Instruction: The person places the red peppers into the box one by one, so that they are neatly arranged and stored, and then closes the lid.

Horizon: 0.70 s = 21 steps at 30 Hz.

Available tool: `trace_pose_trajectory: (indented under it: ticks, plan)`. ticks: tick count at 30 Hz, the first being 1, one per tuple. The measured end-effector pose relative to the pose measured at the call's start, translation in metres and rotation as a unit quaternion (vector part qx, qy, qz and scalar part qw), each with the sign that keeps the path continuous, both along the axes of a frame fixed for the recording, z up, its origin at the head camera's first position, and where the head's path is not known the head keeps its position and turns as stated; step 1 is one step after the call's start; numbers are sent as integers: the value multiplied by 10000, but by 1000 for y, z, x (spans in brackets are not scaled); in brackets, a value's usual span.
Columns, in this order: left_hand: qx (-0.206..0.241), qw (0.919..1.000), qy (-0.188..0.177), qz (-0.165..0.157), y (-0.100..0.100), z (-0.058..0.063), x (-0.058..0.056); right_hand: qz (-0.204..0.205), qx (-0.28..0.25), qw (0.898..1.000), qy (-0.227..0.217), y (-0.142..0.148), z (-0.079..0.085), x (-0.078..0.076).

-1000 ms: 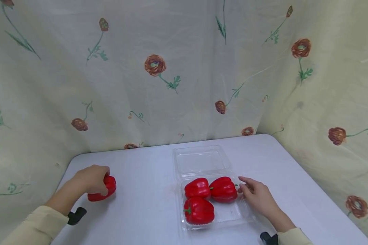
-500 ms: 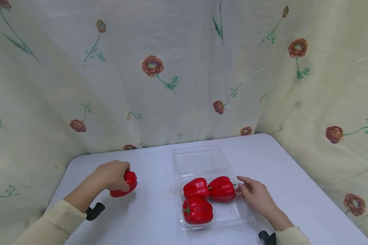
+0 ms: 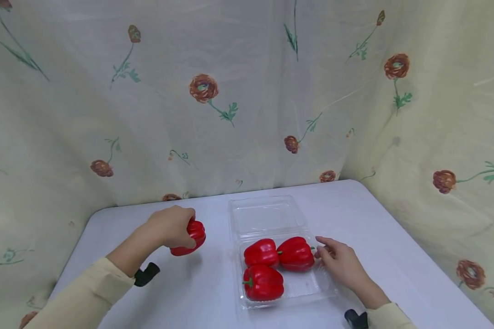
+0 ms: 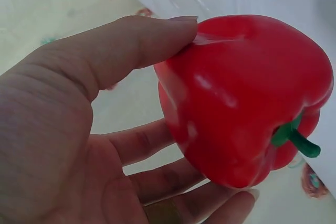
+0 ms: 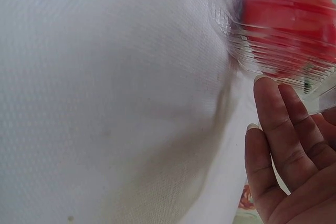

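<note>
1. The left hand [image 3: 174,226] is pinching a red pepper [image 4: 236,98], the thumb pressing one flank and curled fingers bracing the other, presumably because its broad, smooth body is offering no handle.
2. That pepper is hanging above the white table [image 3: 395,237], left of the clear container [image 3: 304,287] and apart from it; its green stem [image 4: 296,137] is pointing away from the palm, clear of the grip.
3. The right hand [image 3: 343,262] is staying unclenched at the container's right side, fingers fairly straight, perhaps steadying so light a box; blur is hiding whether the tips are touching.
4. A rear left pepper [image 3: 261,253], a rear right pepper [image 3: 296,254] and a front pepper [image 3: 263,283] are lying close together inside, leaving the front right corner bare.
5. The lid [image 3: 267,217] is lying folded back, leaving the container open above.
</note>
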State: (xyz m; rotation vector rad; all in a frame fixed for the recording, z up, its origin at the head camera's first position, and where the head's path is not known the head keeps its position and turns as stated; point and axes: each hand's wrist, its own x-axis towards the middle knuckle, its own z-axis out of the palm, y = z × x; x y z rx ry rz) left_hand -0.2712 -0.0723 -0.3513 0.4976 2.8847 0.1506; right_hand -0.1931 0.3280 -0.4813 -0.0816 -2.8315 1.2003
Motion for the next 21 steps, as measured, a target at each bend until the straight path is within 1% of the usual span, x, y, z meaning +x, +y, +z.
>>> trace_pose_trajectory:
  ticks: [2,8,17,21]
  plan:
    - [0,10000,50,-65,7,3,1,-3,20,10000,25,0,0,0]
    - [76,9989,220,-405,31,10,6,11,64,10000,68,0,1,1]
    - [291,9944,446,-910,66,16,14,33,58,10000,49,0,-1,0]
    - [316,9923,517,-1078,78,18,16,7,98,9999,74,0,-1,0]
